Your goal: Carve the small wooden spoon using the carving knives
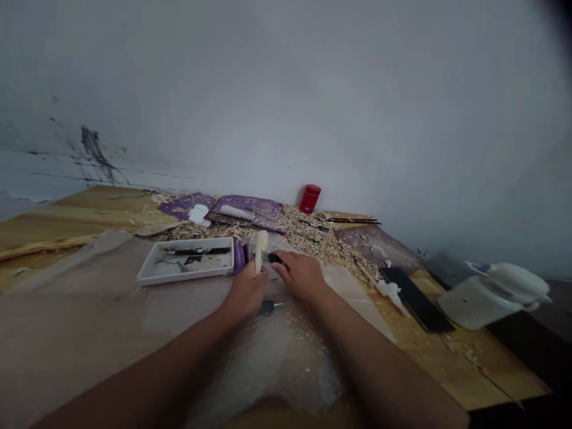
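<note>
My left hand (247, 290) grips an upright piece of pale carved wood (260, 250), whose top stands above the fingers. My right hand (300, 275) sits close to it, shut on a black-handled carving tool (274, 258); the tool's blade is hidden or too small to make out. Just below my hands, a small black-handled tool (267, 307) with a short metal tip lies on a sheet dusted with pale wood chips. A white tray (185, 275) holding dark tools stands to the left of my left hand.
Wood shavings (308, 238) heap behind my hands, around purple sheets (248, 207). A red canister (310, 198) stands against the wall. A black flat slab (415, 300) and a white plastic container (491, 295) sit at the right, near the wooden table's edge (500, 378).
</note>
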Demonstrator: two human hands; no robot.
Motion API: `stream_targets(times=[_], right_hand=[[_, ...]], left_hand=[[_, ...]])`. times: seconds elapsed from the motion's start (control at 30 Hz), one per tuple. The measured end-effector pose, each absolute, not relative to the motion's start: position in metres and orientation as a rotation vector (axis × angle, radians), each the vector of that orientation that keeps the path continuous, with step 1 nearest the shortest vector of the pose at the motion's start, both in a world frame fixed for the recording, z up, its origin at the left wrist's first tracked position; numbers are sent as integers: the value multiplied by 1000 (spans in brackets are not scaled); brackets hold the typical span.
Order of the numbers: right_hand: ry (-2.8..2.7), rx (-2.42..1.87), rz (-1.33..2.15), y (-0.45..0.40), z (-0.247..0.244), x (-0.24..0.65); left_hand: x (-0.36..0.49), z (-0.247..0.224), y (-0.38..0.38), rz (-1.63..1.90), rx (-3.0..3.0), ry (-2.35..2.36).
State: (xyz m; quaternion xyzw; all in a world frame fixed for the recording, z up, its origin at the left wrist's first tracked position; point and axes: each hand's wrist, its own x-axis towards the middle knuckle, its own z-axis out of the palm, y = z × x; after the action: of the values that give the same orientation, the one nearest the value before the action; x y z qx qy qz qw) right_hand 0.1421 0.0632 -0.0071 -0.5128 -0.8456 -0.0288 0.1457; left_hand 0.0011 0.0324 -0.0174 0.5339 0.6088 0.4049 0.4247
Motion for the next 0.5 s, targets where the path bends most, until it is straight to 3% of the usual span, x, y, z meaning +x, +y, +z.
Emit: stream_targets(times=[0.5], right_hand=[[-2315,-1582,-160,60,-4,139]], left_hand=[[3,-11,32,1031,1216,1374]])
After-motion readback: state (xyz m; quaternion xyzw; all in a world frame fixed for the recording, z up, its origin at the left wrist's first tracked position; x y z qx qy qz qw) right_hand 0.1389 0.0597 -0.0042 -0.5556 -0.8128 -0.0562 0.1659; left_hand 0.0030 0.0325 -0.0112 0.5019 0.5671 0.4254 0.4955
